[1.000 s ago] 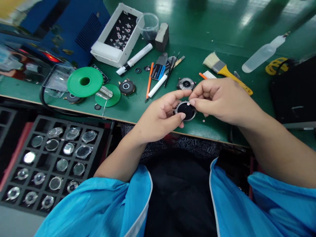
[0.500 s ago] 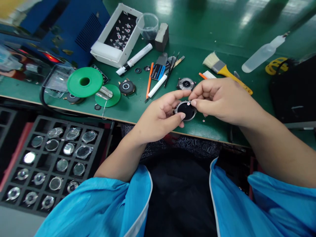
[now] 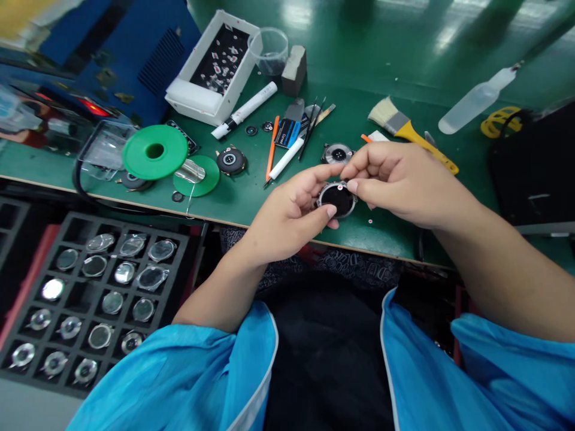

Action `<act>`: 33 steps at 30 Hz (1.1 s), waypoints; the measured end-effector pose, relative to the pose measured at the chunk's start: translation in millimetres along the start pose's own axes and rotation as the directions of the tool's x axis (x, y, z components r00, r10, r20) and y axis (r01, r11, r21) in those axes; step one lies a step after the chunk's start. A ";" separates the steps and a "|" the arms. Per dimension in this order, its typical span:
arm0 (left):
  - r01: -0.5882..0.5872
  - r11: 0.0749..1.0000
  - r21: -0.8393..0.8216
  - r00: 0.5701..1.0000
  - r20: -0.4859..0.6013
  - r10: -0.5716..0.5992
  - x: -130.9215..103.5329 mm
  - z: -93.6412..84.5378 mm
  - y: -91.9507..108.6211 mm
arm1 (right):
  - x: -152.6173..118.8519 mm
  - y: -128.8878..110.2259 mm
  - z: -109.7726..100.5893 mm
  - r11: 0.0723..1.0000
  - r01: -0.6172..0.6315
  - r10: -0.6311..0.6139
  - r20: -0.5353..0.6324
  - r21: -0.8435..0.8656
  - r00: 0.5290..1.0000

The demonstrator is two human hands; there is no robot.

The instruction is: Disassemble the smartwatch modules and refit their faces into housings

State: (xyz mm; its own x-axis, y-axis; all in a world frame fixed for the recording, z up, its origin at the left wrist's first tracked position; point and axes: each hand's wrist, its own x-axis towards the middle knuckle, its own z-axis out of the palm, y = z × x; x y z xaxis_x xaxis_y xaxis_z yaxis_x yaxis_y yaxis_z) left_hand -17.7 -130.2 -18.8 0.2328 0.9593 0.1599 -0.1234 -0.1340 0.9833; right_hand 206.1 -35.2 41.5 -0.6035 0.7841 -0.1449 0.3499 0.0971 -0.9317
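Observation:
A round watch head with a dark face and silver rim is held over the front edge of the bench. My left hand grips it from the left, thumb on the face and fingers around the far side. The closed thumb and forefinger of my right hand pinch at the upper right of its rim; anything small between the fingertips is hidden. Beside them, a small white and red sticker sits on the watch face. Just beyond my fingers lies a watch back with a dark centre.
A yellow-handled brush, white marker and orange stick lie on the green bench. Left are a green spool and a white box of small bits. A foam tray of watch parts is lower left.
Almost nothing differs. Both hands and the watch head have shifted very slightly left, with the same grip, and the view has tilted a little.

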 end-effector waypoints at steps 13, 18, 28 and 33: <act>0.011 1.000 0.008 1.000 -0.004 -0.011 -0.1 -1.0 -0.1 | 0.8 2.3 0.1 1.000 0.020 -0.020 0.001 -0.020 1.000; 0.013 1.000 0.017 1.000 -0.007 -0.013 0.3 -0.4 0.6 | 1.4 2.3 0.3 1.000 0.013 -0.013 0.008 0.004 1.000; -0.001 0.999 0.041 1.000 -0.017 0.001 0.1 0.8 1.9 | 1.6 1.9 1.0 1.000 0.021 -0.021 -0.004 -0.012 1.000; 0.011 0.999 0.040 1.000 -0.020 -0.011 -0.8 0.5 1.5 | 1.4 -0.8 1.1 1.000 0.020 -0.021 -0.004 -0.010 1.000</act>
State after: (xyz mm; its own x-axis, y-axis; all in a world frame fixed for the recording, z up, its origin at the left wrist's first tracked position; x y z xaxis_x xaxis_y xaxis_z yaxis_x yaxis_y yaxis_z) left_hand -17.6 -131.3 -17.4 0.2152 0.9653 0.1478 -0.0819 -0.1330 0.9877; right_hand 204.1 -34.9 41.7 -0.6079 0.7842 -0.1245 0.3445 0.1192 -0.9312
